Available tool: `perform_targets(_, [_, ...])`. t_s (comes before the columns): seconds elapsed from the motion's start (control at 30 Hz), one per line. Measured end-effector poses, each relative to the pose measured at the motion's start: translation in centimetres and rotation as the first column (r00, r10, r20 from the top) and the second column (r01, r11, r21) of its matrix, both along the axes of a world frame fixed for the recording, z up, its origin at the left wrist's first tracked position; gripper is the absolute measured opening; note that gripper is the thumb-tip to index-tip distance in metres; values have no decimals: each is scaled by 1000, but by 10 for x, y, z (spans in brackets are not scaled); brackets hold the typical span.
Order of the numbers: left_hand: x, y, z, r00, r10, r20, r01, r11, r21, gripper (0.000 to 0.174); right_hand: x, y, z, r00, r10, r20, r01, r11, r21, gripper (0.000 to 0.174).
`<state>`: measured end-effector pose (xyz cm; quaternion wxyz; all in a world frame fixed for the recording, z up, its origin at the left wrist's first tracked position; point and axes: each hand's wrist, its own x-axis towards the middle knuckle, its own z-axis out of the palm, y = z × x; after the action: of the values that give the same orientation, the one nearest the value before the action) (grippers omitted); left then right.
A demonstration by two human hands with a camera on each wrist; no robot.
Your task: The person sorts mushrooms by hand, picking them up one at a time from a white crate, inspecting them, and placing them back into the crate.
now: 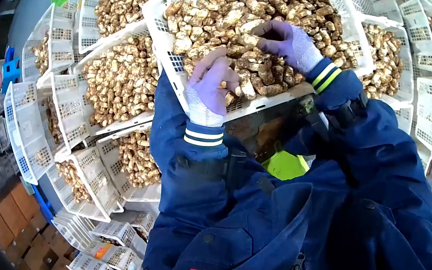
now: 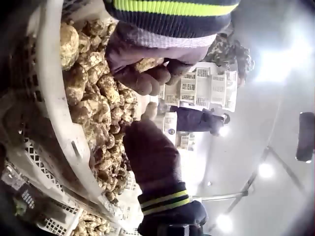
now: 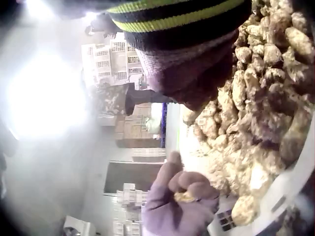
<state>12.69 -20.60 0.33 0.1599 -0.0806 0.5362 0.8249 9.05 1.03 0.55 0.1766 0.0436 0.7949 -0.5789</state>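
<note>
The big white crate [image 1: 156,19] stands tilted twd. the person, its near rim low over the lap, prob. so that the heap is easy to reach and to look at; it is filled w/ brown-yellow mushrooms [image 1: 231,2], piled up to the rim; both hands wear purple gloves, I think against dirt and cold. The left hand [image 1: 209,86] is at the near edge of the heap, fingers curled in; in the right wrist view a small yellowish piece [image 3: 184,196] sits pinched betw. its thumb and fingers, lifted a little off the heap, apparently to have it apart from the rest. The right hand [image 1: 287,42] lies further in, approx. in the middle of the crate, fingers bent down onto the mushrooms and touching them; if it has one in grasp I cannot tell, the glove hides it. The two hands are near each other but apart. Around stand many other crates [image 1: 26,122] of the same kind, stacked slanting and overlapping, several w/ mushrooms too, so each one shows its content; a lime green thing [image 1: 285,166] shows under the big crate; cardboard boxes [image 1: 11,213] lie on the floor at the person's left.
</note>
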Motion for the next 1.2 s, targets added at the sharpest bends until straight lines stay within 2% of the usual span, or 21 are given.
perform_targets(0.03, [1,9,10,999,18,50,-15,998,-56,40,9,-5,10,999,-36,17,39,983,-179,30])
perform_targets(0.1, [0,20,19,987,37,154,-41,999,27,40,23,-16,17,996,-92,-13,88,974,-207,27])
perform_targets(0.17, [5,17,4,994,-84,67,88,995,-51,35,37,-35,39,994,-82,71,73,989,129,30])
perform_targets(0.23, [7,6,-19,997,-19,-71,12,995,-97,34,47,-44,33,901,130,-413,11,947,321,32])
perform_targets(0.3, [6,-5,-28,988,103,-116,-104,995,-3,34,40,-38,52,999,1,-54,7,988,151,28])
perform_targets(0.33, [6,-13,-22,950,40,-311,-108,973,-204,33,28,-30,34,931,16,-364,106,944,312,24])
perform_targets(0.43, [-8,-31,0,988,151,-27,-144,972,184,33,6,-10,3,828,304,-472,106,742,662,22])
perform_targets(0.47, [-10,-29,9,965,243,101,-262,923,282,39,-1,-18,-7,825,371,-427,60,694,718,22])
perform_targets(0.5, [-11,-30,12,957,255,138,-288,887,360,40,-6,-30,-6,863,450,-228,-120,622,774,25])
perform_targets(0.57, [-10,-29,14,938,293,187,-347,833,432,42,-16,-54,-13,845,535,-30,-252,446,859,33])
perform_targets(0.7, [-9,-31,13,937,340,86,-343,841,419,49,-27,-79,-29,869,468,161,-332,310,891,41])
perform_targets(0.77, [-7,-32,5,937,337,91,-349,895,277,45,-32,-82,-27,866,455,209,-371,304,878,39])
perform_targets(0.83, [0,-30,-3,937,126,-325,-213,945,-248,35,-47,-79,-24,808,471,353,-521,292,802,37])
perform_targets(0.87, [0,-34,-12,961,175,-215,-184,983,-26,27,-41,-74,-23,832,493,254,-448,328,832,35])
perform_targets(0.9, [-2,-30,-9,973,174,-155,-182,982,-43,24,-42,-68,-34,860,475,186,-386,368,846,34])
perform_targets(0.97, [-4,-20,-2,985,170,-32,-172,982,-77,25,-45,-47,-35,917,343,205,-391,661,640,33])
perform_targets(1.0, [-4,-20,-4,990,128,-63,-134,985,-109,27,-34,-33,-38,980,184,79,-200,894,400,32])
perform_targets(1.03, [-5,-19,-5,992,86,-94,-99,985,-141,29,-26,-27,-26,996,77,42,-86,959,272,26])
perform_targets(1.1, [-6,-12,4,998,-13,-69,3,991,-135,34,-20,1,-35,974,199,-112,-211,971,-110,33])
perform_targets(1.17, [-5,1,11,973,-103,-207,74,987,-142,41,0,3,-3,792,440,-423,-425,895,134,37])
perform_targets(1.2, [-4,5,20,976,-137,-168,124,989,-86,42,16,-5,16,954,282,-102,-293,949,-119,38])
